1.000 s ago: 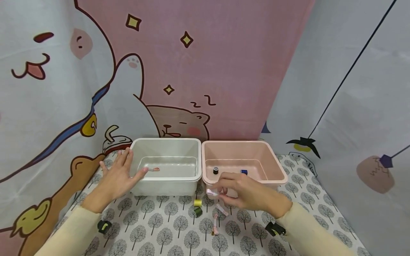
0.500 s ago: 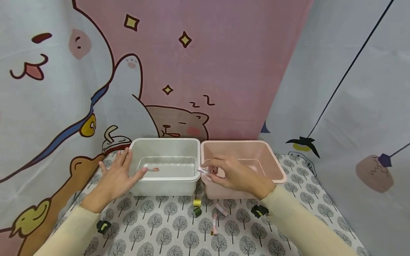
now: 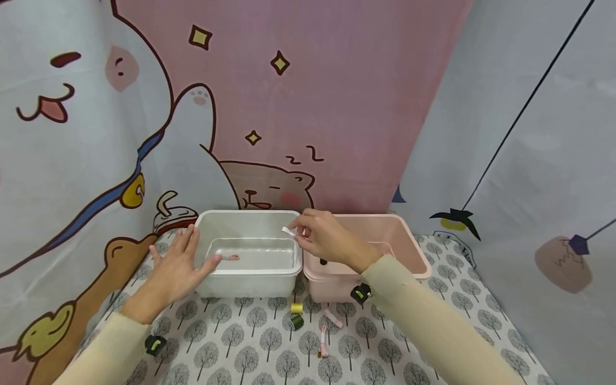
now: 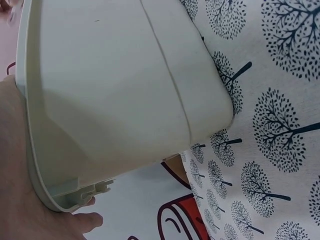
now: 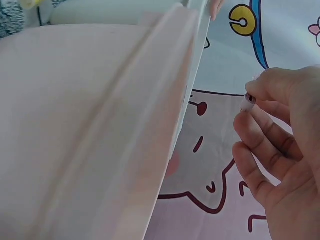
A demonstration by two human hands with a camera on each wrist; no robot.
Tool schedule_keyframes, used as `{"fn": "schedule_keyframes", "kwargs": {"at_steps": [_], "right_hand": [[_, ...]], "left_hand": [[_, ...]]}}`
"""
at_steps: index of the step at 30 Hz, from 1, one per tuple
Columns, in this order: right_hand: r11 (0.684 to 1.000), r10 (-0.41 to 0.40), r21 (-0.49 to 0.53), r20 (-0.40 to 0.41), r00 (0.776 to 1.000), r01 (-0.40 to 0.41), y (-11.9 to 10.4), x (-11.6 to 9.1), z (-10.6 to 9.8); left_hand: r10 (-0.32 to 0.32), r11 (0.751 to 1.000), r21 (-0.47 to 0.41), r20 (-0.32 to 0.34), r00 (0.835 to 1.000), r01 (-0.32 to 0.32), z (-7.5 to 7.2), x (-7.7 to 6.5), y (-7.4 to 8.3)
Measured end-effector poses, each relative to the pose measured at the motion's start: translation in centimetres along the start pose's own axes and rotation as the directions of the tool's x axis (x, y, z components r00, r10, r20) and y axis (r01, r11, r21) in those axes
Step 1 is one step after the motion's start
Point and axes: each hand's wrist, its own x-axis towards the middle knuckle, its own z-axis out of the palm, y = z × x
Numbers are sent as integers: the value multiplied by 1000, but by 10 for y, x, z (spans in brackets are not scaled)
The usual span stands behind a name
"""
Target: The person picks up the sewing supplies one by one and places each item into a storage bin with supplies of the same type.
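My left hand (image 3: 173, 267) rests on the left rim of the white bin (image 3: 247, 286), its fingers spread and straight. Between thumb and fingertips, my right hand (image 3: 329, 238) pinches a small pale skein of thread (image 3: 287, 231). It hovers over the right end of the white bin, beside the pink bin (image 3: 332, 290). The right wrist view shows the skein's end poking out of the pinch, the other fingers loosely bent. A pink-and-white skein (image 3: 233, 257) lies inside the white bin. Part of a dark thread spool (image 3: 323, 261) shows in the pink bin; my arm hides much else there.
On the tree-print cloth in front lie a yellow thread spool (image 3: 296, 308), a dark green spool (image 3: 297, 321), a pale skein (image 3: 333, 319) and a pink skein (image 3: 323, 341). The two bins stand side by side against a cartoon curtain (image 3: 366, 107).
My right hand has carried the pale skein from in front of the pink bin up and leftward to above the white bin. The left hand stays on the rim.
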Motion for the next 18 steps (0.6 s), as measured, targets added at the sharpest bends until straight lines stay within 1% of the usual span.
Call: {"fn": "schedule_keyframes", "kwargs": {"at_steps": [6,13,18], "right_hand": [[999,9,-39,-16,1000,-9,3,25,10],[996,84,-44,39,996,-82,8,46,19],[995,74,-73,47,996,-71,7,64,24]], "left_hand": [[5,1000,1,-14,1000,-5,0,1,0],[1,1000,1,-10,1000,-1,0,2,2],[-3,1000,-1,-8,1000,3,1,0,1]]}}
